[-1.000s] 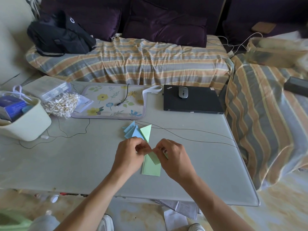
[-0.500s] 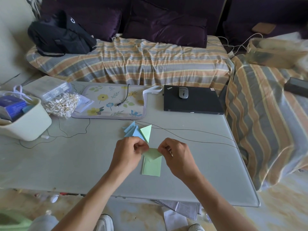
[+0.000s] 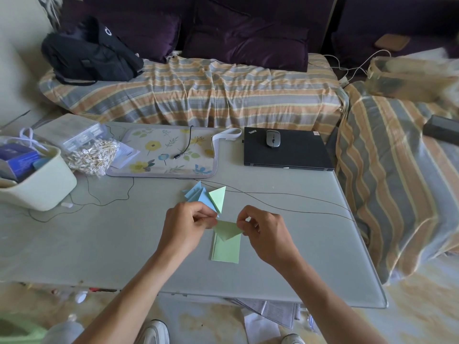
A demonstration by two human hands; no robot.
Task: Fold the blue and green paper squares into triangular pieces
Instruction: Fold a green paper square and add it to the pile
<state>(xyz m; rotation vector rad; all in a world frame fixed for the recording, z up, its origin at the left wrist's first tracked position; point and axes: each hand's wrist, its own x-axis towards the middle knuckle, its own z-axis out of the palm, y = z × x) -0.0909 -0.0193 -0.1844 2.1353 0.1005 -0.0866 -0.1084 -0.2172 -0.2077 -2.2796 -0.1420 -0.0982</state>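
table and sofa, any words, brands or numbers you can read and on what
"ThinkPad": on the lid corner of the closed black laptop.
White round logo on the black backpack: a mark, not readable text.
Blue box in the cream basket: print too blurred.
Clear plastic box and white leaflet: print too small.

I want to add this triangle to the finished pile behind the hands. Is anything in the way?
Nothing visible blocks it. Both hands, left and right, pinch the green triangle; the finished pile lies just beyond on bare table. The thin black cable runs behind the pile.
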